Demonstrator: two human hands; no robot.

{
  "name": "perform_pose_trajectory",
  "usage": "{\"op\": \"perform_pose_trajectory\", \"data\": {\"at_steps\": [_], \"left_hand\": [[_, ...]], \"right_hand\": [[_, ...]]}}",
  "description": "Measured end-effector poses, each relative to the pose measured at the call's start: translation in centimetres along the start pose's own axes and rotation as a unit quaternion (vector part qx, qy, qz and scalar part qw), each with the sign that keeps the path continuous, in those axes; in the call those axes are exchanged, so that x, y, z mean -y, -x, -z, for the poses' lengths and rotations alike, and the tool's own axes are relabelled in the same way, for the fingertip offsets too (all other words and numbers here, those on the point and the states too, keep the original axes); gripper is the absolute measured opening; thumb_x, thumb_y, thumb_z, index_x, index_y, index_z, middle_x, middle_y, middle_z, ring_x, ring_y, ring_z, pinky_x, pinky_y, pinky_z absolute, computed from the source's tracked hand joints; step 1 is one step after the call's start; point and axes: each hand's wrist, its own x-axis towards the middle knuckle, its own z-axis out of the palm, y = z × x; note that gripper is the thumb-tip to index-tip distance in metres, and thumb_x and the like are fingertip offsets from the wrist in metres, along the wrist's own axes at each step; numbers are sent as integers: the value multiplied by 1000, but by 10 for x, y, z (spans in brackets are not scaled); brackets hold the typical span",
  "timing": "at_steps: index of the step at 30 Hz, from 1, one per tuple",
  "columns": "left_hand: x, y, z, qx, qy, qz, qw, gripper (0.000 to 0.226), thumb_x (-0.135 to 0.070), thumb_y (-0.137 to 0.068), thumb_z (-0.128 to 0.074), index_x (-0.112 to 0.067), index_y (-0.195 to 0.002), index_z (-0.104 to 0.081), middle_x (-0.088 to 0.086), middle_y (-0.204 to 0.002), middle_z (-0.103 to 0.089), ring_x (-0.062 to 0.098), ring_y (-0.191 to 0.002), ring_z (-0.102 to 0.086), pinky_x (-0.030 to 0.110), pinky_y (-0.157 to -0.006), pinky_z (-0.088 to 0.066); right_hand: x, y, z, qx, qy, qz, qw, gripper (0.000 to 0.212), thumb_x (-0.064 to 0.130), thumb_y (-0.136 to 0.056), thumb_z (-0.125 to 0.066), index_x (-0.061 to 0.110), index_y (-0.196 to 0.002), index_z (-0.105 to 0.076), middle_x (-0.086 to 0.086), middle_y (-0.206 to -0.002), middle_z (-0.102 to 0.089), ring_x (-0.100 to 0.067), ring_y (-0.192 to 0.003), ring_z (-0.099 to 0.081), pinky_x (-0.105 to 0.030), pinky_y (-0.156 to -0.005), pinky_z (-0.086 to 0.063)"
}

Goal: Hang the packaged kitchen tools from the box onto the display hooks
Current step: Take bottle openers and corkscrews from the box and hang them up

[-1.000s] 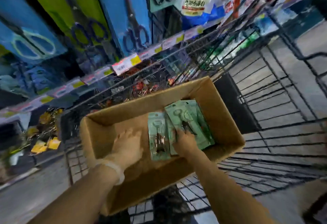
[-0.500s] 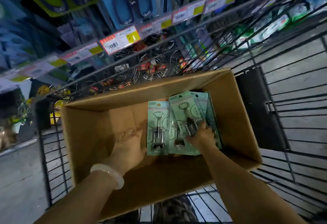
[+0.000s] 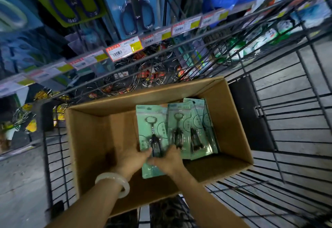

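Here, both hands meet low inside a brown corrugated cardboard box (image 3: pixel 231 119): the left hand (image 3: pixel 131 157) and right hand (image 3: pixel 168 159) each grip the near end of one glossy mint-green carded pack holding a metal corkscrew (image 3: pixel 152 134). Just right of the right hand, more mint-green carded packs (image 3: pixel 195 130) overlap in the box. The box sits in a black wire cart (image 3: pixel 287 137) on grey floor; beyond the hands, shelves hold packaged scissors (image 3: pixel 138 17).
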Motion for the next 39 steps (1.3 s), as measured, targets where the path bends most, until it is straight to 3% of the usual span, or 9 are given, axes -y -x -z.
{"op": "perform_pose_trajectory", "data": {"at_steps": [3,8,11,15,17,20,26,33,39], "left_hand": [[8,0,-5,-37,152,36,987,99,-52,-60,-82,-14,-141,-40,8,-141,-49,28,-126,-49,45,-107,-39],[13,8,-6,-88,172,37,980,77,-6,-71,-80,-4,-135,-37,6,-128,-53,29,-122,-49,32,-101,-40],[16,13,-7,-75,200,-4,977,68,-3,-74,-77,-8,-130,-39,-4,-116,-54,16,-110,-49,27,-97,-37],[11,19,-4,-56,270,-30,961,66,-2,-79,-72,-14,-134,-37,-16,-98,-46,12,-99,-48,22,-92,-37],[12,18,-3,-56,276,-31,959,46,1,-80,-69,-18,-114,-45,-15,-94,-52,3,-77,-53,8,-72,-46],[18,11,-3,-70,280,-31,957,37,8,-78,-67,-18,-98,-50,-3,-87,-62,0,-57,-63,6,-44,-44],[28,-3,-7,-97,291,-32,951,47,6,-76,-71,-16,-112,-49,-4,-91,-64,0,-70,-62,11,-50,-49],[26,-3,-15,-107,314,-40,942,41,7,-76,-70,-25,-90,-51,-4,-88,-65,5,-73,-63,15,-51,-51],[34,10,-12,-118,325,-42,937,43,5,-74,-73,-27,-93,-51,-6,-91,-65,7,-81,-61,19,-64,-45]], "right_hand": [[4,18,-18,-3,13,52,999,104,32,-74,-78,8,-148,-10,-12,-150,-19,-29,-139,-25,-30,-110,-32],[-7,24,-6,111,80,95,986,125,34,-66,-84,13,-151,6,-7,-158,-1,-28,-145,-6,-38,-119,-16],[-17,13,24,145,63,82,984,108,27,-68,-83,22,-151,-14,-5,-154,-23,-28,-141,-25,-41,-115,-26],[-23,-29,56,-46,32,62,997,74,23,-78,-75,15,-139,-34,-11,-137,-47,-25,-117,-52,-42,-104,-42],[-25,-53,61,-123,73,40,989,83,27,-79,-75,20,-144,-24,-14,-144,-34,-34,-131,-39,-49,-108,-37],[-26,-83,56,-144,130,-2,981,106,43,-76,-74,21,-151,-1,-17,-154,-12,-39,-141,-20,-53,-113,-26],[-23,-107,40,-216,271,-15,938,123,62,-72,-68,7,-148,12,-21,-153,-8,-39,-141,-10,-47,-116,-17],[-15,-110,48,-206,227,-70,949,95,33,-73,-78,7,-142,-17,-18,-136,-26,-31,-126,-32,-41,-104,-36],[-17,-98,63,-200,211,-101,951,97,47,-69,-78,6,-138,-23,-19,-139,-30,-32,-128,-33,-40,-106,-35]]}}
